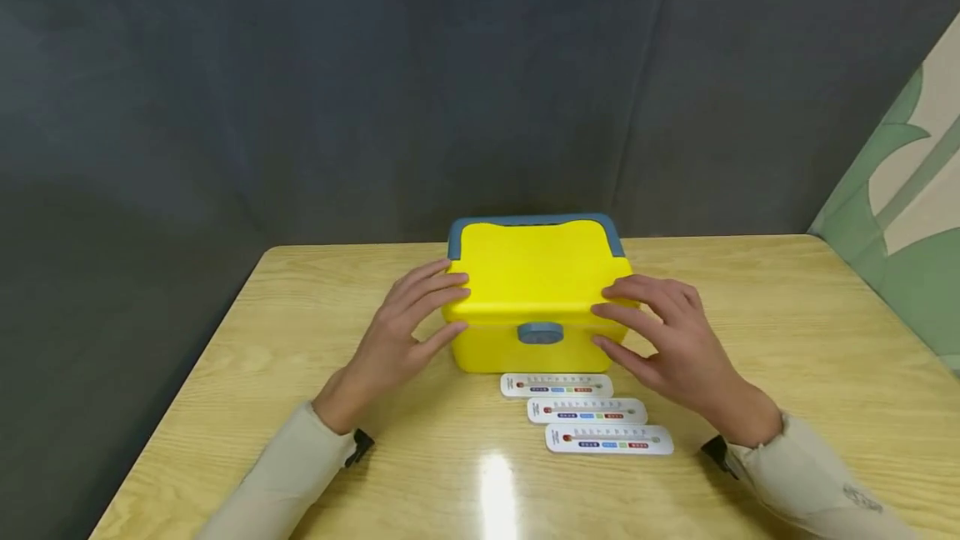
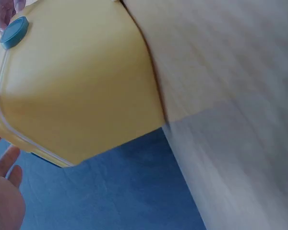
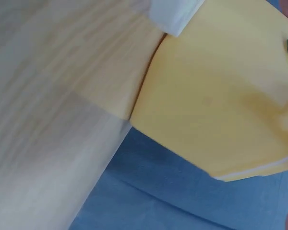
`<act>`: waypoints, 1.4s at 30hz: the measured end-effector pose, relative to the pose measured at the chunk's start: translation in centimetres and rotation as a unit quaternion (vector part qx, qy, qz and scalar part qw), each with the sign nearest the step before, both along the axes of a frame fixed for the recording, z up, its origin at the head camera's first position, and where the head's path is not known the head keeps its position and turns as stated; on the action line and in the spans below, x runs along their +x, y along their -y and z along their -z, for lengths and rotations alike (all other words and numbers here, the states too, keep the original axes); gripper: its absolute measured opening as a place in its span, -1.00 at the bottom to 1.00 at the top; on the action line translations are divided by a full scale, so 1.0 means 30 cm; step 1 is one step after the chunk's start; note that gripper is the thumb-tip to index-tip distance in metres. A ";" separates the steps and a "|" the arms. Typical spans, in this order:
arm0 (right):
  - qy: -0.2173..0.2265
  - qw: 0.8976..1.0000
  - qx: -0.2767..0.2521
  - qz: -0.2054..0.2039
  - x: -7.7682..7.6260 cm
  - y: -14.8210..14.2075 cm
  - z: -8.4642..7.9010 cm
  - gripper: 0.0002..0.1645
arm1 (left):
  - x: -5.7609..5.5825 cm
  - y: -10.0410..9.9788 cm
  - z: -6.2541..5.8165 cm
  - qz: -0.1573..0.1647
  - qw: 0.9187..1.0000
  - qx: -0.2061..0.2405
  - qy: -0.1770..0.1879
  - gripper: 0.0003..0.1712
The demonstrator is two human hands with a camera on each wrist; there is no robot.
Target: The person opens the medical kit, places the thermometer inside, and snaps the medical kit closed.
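A yellow storage box [image 1: 540, 273] with a blue handle [image 1: 536, 220] and a blue front latch [image 1: 540, 333] stands with its lid down. My left hand [image 1: 393, 332] is at its left side, fingers spread and loosely bent, fingertips at the lid and front edge. On the opposite side, my right hand [image 1: 671, 336] is held likewise, its fingertips over the right corner. Whether the fingertips press on the box I cannot tell. Three white thermometers lie in front: the nearest [image 1: 609, 440], the middle one [image 1: 587, 411] and the farthest [image 1: 557, 386], close to the box.
The wooden table [image 1: 322, 307] carries everything, and a glare spot lies near its front. Behind it hangs a dark cloth [image 1: 450, 90], close to the box's back. A green and beige patterned surface [image 1: 922, 190] stands at the right.
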State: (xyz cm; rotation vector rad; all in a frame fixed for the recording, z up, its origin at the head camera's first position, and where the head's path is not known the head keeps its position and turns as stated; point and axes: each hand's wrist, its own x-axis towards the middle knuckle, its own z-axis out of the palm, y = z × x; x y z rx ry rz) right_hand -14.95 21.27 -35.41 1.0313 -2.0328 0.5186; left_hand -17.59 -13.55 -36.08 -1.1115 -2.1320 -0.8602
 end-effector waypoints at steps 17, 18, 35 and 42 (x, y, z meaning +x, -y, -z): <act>-0.041 0.996 0.082 0.007 0.008 0.094 0.028 -0.41 | -0.022 -0.082 -0.005 0.062 0.997 0.021 -0.048 -0.64; -0.038 0.995 0.088 0.010 0.011 0.095 0.026 -0.40 | -0.021 -0.083 -0.004 0.065 0.997 0.024 -0.047 -0.64; -0.108 0.982 0.149 0.044 0.022 0.167 -0.006 -0.51 | -0.016 -0.069 -0.008 0.064 0.993 0.040 -0.089 -0.67; -0.115 0.984 0.131 0.041 0.024 0.175 0.009 -0.48 | -0.011 -0.059 0.007 0.072 0.991 0.059 -0.096 -0.65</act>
